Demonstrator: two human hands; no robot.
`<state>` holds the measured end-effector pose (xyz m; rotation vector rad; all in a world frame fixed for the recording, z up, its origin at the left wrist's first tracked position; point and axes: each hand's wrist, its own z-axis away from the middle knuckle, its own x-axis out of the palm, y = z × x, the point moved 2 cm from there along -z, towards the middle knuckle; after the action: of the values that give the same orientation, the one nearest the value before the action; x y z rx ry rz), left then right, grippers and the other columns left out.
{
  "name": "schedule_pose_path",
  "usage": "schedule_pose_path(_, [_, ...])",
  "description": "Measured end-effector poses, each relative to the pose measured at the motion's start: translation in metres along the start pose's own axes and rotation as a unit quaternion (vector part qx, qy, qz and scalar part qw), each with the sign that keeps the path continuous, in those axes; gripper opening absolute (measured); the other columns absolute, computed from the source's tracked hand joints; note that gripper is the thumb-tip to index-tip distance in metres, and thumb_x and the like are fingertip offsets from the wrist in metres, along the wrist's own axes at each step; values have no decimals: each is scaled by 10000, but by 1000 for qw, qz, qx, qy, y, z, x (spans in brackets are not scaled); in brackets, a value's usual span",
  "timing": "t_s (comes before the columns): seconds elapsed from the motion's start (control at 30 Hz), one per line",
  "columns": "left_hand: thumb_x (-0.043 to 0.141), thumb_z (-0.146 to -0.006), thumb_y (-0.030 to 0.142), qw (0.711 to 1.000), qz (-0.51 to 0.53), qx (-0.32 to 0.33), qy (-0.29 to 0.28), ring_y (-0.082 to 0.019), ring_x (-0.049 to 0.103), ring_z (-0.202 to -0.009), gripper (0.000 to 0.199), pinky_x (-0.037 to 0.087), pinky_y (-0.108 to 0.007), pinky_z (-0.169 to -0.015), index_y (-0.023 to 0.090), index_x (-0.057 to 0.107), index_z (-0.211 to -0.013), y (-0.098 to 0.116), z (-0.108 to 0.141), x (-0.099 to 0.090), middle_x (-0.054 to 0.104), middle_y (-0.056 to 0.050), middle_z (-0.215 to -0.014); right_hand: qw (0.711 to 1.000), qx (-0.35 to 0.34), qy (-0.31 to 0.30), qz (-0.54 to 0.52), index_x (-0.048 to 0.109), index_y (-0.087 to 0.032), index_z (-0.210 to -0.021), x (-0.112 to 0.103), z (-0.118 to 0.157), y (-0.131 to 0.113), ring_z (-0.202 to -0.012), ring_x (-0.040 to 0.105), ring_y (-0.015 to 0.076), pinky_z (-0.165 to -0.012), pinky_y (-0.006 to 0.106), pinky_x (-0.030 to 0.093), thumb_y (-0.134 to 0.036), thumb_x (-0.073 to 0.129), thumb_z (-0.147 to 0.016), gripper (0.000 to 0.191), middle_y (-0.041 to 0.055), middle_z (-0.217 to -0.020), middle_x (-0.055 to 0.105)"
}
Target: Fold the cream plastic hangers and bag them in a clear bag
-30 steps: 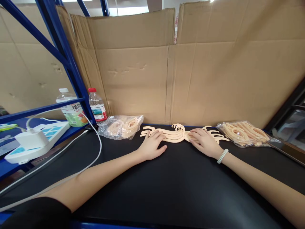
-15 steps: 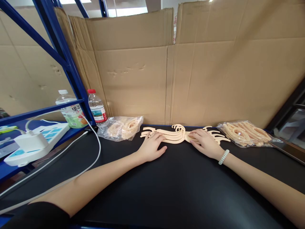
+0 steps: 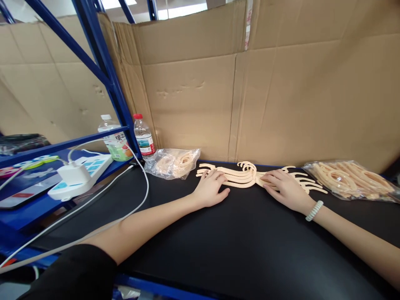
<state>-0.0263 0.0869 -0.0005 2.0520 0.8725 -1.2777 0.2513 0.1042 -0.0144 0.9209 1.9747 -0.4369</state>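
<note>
A bundle of cream-coloured curved strands lies across the black table, with curled ends at its middle and splayed tips at the right. My left hand rests palm down on the bundle's left part, its fingers apart and the thumb stretched to the right. On the right part lies my right hand, fingers spread over the strands and a pale beaded bracelet on the wrist. Both hands touch the strands from above and hide some of them. What is under the palms cannot be seen.
Clear bags of similar pieces lie left and right. Two bottles stand at the back left by a blue frame. A white power strip and cables are at the left. Cardboard walls the back.
The view has swung left, so everything sits further right in the picture. My hands stay on the strands in nearly the same places.
</note>
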Motion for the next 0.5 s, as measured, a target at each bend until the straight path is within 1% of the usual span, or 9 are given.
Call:
schedule_pose_path(0.33, [536, -874, 312, 1000, -1, 2, 8, -299, 473, -1210, 196, 292, -513, -1056, 197, 605, -1018, 0, 1, -1, 563, -112, -1268, 1000, -8, -5, 3, 654, -191, -1008, 0, 0, -1, -941, 567, 282, -843, 448, 462, -359, 405, -971, 303, 116, -1037, 645])
schedule_pose_path(0.5, [529, -870, 246, 1000, -6, 7, 17, -281, 480, -1194, 150, 304, -491, -1052, 198, 608, -988, -1, 1, 0, 575, -98, -1235, 1000, -3, -7, 8, 642, -179, -1031, 0, 0, -1, -936, 560, 279, -845, 440, 459, -343, 412, -965, 291, 120, -1038, 638])
